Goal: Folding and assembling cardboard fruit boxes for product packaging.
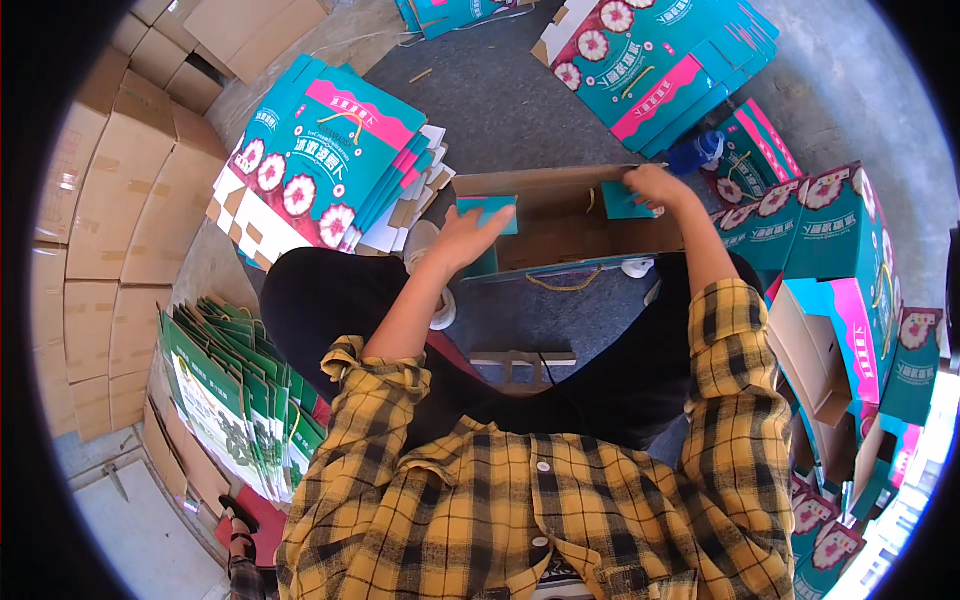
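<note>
A cardboard gift box [560, 215] stands between my legs with its top open, brown inside and teal outside. A yellow cord handle [566, 284] hangs on its near side. Small teal flaps fold inward at both ends. My left hand [468, 238] grips the left end, thumb lying over the left flap [500, 212] and the other fingers partly hidden. At the far right corner my right hand [655, 187] is closed on the box's edge beside the right flap [622, 203], its fingertips curled over the rim.
Flat teal-and-pink cartons [335, 150] lie stacked at the far left, with another stack [650, 70] far right. Folded boxes [835, 240] stand along the right. Green cartons [235, 390] lean at the left, near piled brown boxes [120, 190]. A blue-capped bottle [697, 152] lies beyond my right hand.
</note>
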A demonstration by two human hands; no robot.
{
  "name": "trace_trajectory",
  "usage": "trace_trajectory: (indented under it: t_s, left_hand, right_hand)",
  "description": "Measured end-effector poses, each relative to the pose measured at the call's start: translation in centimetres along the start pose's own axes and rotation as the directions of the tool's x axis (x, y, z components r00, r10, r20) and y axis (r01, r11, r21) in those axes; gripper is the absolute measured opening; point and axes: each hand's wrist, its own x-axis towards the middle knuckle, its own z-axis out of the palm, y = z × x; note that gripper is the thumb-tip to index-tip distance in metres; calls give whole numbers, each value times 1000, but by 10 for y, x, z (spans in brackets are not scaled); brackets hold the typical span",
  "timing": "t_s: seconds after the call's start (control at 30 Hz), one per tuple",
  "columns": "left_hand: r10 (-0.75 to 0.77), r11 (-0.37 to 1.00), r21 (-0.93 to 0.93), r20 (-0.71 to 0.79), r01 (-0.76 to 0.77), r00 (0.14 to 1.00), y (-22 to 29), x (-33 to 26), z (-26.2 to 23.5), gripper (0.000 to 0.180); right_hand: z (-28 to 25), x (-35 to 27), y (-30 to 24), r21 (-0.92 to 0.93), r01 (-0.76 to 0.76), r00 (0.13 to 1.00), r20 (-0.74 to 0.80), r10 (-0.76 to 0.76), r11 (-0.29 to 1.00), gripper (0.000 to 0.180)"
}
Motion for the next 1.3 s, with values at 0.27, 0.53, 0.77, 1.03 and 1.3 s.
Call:
trace_trajectory:
  t_s: [0.27, 0.53, 0.77, 1.03, 1.3]
  left_hand:
    - [35, 998, 62, -50, -32, 998, -5, 3, 2, 101]
    - [120, 980, 171, -116, -99, 986, -7, -11, 7, 87]
    - [188, 933, 326, -76, -154, 979, 3, -25, 10, 84]
    - [189, 946, 285, -88, -157, 978, -9, -18, 6, 75]
    - [249, 940, 266, -113, -212, 962, -12, -20, 4, 75]
  right_hand:
    - [0, -52, -11, 212, 147, 987, 36, -158, 966, 59]
    - [-4, -71, -20, 420, 23, 1000, 9, -30, 907, 94]
    - [-3, -48, 10, 362, -42, 997, 76, 16, 931, 105]
    - [-10, -73, -5, 235, -54, 998, 33, 47, 970, 102]
    - [-3, -62, -1, 365, -22, 1000, -7, 27, 931, 100]
